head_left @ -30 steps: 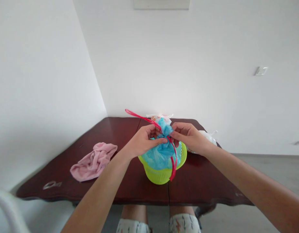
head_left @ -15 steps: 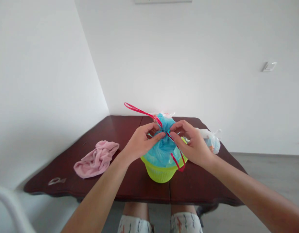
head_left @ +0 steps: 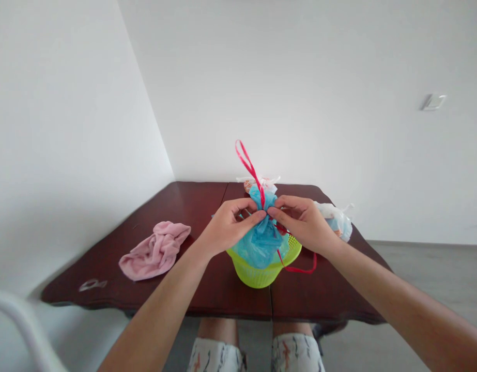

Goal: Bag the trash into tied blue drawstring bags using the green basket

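A blue plastic drawstring bag rests in a lime-green basket, its neck gathered into a bunch. My left hand pinches that neck from the left. From the right, my right hand pinches the same spot, its fingertips meeting the left thumb. One loop of the red drawstring stands up above the neck. Another red loop hangs over the basket's right rim and reaches below my right hand. What the fingertips hold exactly at the pinch is partly hidden.
A crumpled pink cloth lies left on the dark wooden table. Behind the basket is a white tied bag; another white bag sits at the right. A small clear scrap lies near the front left edge. White walls border the table.
The upper red loop has swung from leaning left to nearly upright. The lower loop has spread to the right. Both hands have drawn closer together at the bag's neck.
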The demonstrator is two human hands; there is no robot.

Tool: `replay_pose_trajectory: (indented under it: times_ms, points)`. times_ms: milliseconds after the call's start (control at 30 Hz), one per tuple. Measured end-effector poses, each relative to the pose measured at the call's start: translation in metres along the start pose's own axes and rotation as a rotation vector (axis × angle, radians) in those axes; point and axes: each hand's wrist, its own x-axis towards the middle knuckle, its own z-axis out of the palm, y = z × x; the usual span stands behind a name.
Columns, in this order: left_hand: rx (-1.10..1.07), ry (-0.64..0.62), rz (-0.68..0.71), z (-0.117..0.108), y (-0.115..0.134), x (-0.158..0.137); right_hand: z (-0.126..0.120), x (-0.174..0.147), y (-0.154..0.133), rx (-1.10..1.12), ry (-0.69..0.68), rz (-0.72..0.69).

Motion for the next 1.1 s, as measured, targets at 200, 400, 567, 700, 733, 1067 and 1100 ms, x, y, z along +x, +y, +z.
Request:
replay_pose_trajectory:
  times_ms: [200,400,567,700,733,1067,1100]
  points:
    - [-0.087,0.182,-0.006,-0.003,-0.003,0.001,-0.007,0.000,0.006,-0.003,0.099,-0.021]
    - [-0.093,0.118,-0.046,-0.012,-0.008,-0.001,-0.019,0.001,0.011,0.080,0.144,0.016]
    - [-0.008,-0.189,-0.056,-0.023,-0.013,-0.004,-0.020,0.005,0.011,0.314,0.167,0.158]
    - [0.143,-0.107,-0.040,-0.044,-0.019,-0.005,-0.023,0.007,0.014,0.395,0.303,0.142]
    - [0.175,-0.096,-0.046,-0.051,-0.020,-0.005,-0.024,0.007,0.015,0.390,0.337,0.124]
    - [0.084,0.548,0.111,-0.063,-0.023,-0.016,-0.033,0.006,0.031,0.174,0.550,-0.037]
    - [0.122,0.538,0.177,-0.057,-0.019,-0.020,-0.031,0.005,0.031,0.164,0.513,-0.030]
